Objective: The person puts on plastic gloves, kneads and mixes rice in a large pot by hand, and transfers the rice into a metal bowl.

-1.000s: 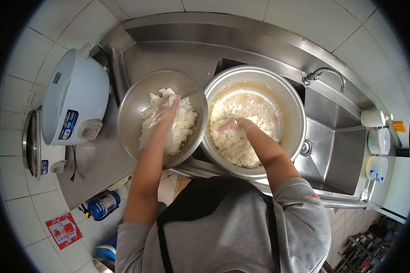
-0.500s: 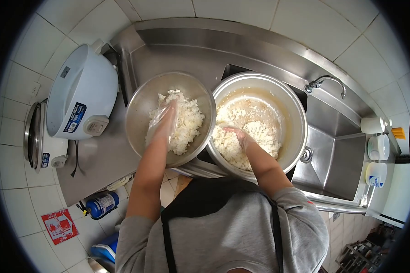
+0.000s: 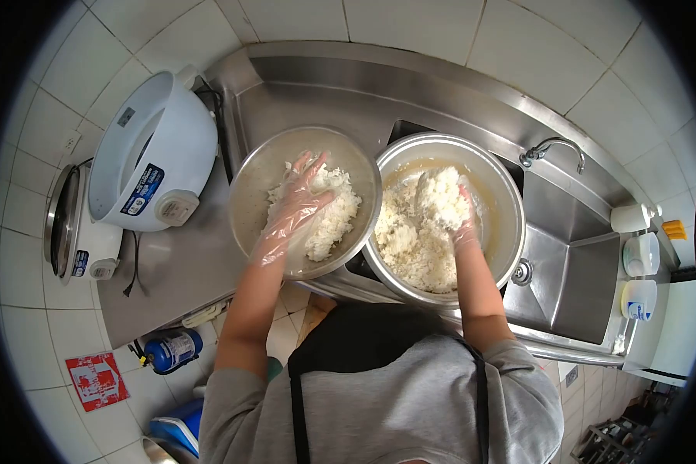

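Observation:
My left hand (image 3: 298,201), in a clear plastic glove, lies over the cooked rice (image 3: 334,224) in the steel bowl (image 3: 251,174). Its fingers are spread, back of the hand up. In the large metal pot (image 3: 510,232) beside the bowl, my right hand (image 3: 464,220) is gloved too and curls round a big clump of rice (image 3: 441,195). That clump is lifted against the palm, above more loose rice (image 3: 425,263) on the pot's bottom. The fingers under the clump are partly hidden.
A rice cooker body (image 3: 158,162) tilts on the steel counter (image 3: 170,263) at left, near a second cooker (image 3: 97,240). To the right are a sink (image 3: 572,271), a faucet (image 3: 553,147) and containers (image 3: 640,255). A blue fire extinguisher (image 3: 170,350) is below the counter.
My right hand has scooped up a clump of rice and moved right within the pot. My left hand has turned, its fingers now spread over the rice. The whole view has shifted slightly.

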`<state>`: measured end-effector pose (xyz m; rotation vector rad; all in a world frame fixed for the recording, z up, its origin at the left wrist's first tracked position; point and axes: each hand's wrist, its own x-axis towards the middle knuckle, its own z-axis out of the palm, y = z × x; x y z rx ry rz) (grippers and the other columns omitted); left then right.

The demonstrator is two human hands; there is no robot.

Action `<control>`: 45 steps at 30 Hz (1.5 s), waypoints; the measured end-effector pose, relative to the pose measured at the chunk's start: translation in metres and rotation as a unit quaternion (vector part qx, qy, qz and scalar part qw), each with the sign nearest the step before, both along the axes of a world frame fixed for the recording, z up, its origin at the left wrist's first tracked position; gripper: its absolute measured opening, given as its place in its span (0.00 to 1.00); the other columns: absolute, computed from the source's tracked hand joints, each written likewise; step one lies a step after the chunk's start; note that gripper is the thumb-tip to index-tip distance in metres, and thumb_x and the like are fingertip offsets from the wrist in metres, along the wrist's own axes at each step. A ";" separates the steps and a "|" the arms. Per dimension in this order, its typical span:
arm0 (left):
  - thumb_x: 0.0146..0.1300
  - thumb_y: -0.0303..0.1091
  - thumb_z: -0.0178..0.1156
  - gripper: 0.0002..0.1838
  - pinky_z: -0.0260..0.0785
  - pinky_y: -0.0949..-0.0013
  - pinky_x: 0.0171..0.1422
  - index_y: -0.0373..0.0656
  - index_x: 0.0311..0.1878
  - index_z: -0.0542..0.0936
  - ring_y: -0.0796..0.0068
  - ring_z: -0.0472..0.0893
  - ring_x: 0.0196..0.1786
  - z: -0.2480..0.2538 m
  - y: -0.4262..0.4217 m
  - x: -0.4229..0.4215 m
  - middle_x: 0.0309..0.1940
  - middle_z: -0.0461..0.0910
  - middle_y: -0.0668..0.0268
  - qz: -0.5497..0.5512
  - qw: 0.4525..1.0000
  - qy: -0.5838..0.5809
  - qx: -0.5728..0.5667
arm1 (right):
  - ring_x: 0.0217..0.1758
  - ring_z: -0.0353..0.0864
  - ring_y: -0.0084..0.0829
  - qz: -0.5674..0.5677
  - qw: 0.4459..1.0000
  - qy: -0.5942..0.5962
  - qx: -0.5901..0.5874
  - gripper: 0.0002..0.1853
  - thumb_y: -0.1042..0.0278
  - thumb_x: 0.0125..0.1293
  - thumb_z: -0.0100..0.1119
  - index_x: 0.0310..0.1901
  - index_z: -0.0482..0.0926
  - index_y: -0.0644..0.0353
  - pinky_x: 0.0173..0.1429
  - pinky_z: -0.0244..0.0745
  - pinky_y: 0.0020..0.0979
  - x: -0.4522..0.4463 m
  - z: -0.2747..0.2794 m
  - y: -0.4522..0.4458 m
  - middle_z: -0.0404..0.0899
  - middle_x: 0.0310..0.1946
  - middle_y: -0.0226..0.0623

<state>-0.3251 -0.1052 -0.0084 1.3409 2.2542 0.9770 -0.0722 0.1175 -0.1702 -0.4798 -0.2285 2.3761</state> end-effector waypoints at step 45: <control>0.55 0.57 0.54 0.33 0.62 0.61 0.60 0.37 0.53 0.72 0.55 0.73 0.56 -0.062 -0.035 -0.073 0.51 0.74 0.50 0.306 0.931 -0.025 -0.198 | 0.49 0.77 0.44 0.177 0.432 -0.749 0.470 0.33 0.34 0.58 0.45 0.41 0.81 0.61 0.55 0.68 0.37 -0.061 -0.081 0.044 0.77 0.45 0.53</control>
